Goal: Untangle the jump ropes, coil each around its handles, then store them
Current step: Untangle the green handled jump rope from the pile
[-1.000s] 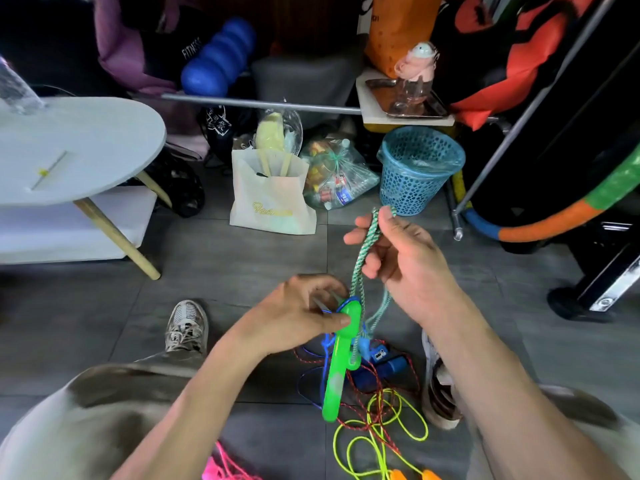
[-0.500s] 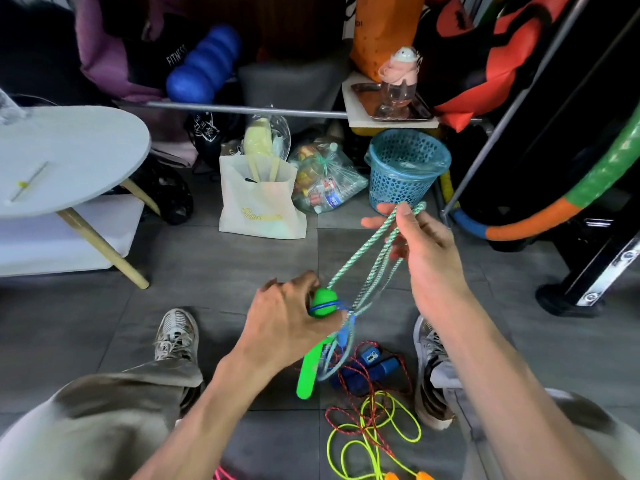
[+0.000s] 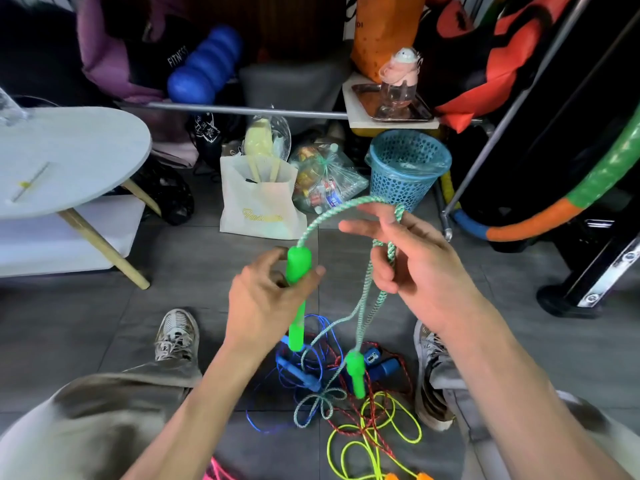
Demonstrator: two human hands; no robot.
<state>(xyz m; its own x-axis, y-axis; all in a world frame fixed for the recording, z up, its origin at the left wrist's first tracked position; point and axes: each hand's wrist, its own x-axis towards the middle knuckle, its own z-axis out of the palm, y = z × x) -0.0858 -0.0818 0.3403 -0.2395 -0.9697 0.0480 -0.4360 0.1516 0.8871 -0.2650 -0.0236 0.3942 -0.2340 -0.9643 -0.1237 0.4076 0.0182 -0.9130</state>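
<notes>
Left hand [image 3: 266, 299] clamped on one green handle [image 3: 297, 292], kept upright as a winding core. Right hand [image 3: 412, 258] fingers spread, green-white rope [image 3: 332, 216] looped over them (feeding slack). Second handle [image 3: 356, 374] dangling at 5 o'clock over floor tangle [image 3: 363, 420].

green handle [image 3: 298, 268], green-white braided rope [image 3: 367, 296]

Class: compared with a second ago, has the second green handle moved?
Yes. The second green handle has dropped away from the left hand and hangs low, near the floor tiles.
</notes>
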